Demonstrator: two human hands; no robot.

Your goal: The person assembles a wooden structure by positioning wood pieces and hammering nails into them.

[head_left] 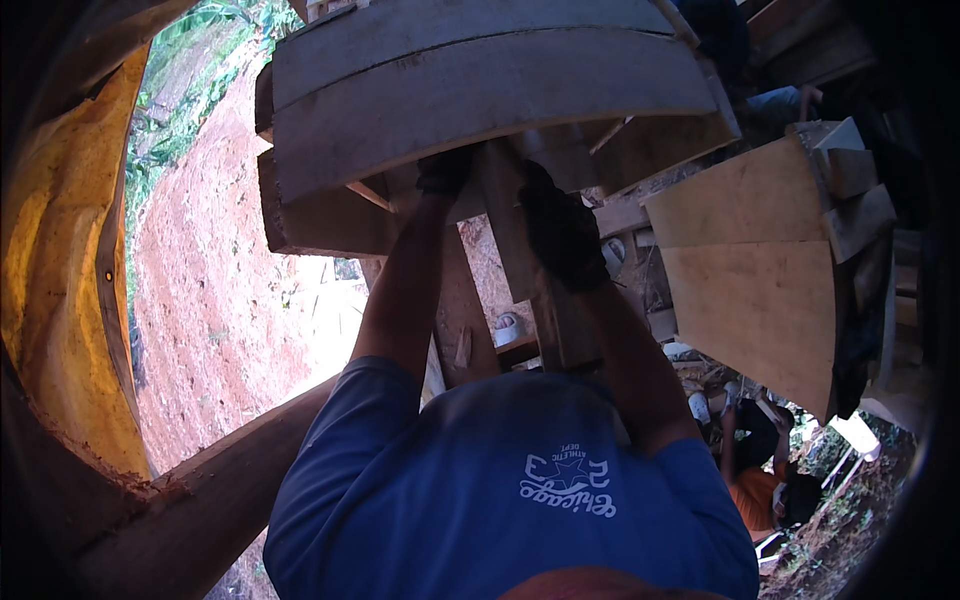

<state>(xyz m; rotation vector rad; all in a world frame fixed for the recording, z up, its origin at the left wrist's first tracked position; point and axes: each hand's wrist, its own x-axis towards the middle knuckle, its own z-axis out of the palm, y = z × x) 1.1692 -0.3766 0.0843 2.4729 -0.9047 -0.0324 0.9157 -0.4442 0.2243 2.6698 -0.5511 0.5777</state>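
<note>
My left hand (447,172), in a dark glove, reaches under the curved front edge of a large wooden plank box (480,85). Its fingers are hidden in shadow beneath that edge. Beside it, my right hand (562,228), also gloved in black, is raised against the right side of an upright wooden post (508,225). The right fingers look closed near the top of the post, where a narrow dark piece (508,155) meets them; shadow hides what they hold. Both forearms stretch forward from the sleeves of a blue shirt.
A second, light wooden panel box (750,270) stands to the right. Below it a person in orange (758,495) crouches; another person's arm (785,102) shows at upper right. A thick beam (220,480) crosses lower left, under a yellow sheet (70,240). Reddish ground slopes beyond.
</note>
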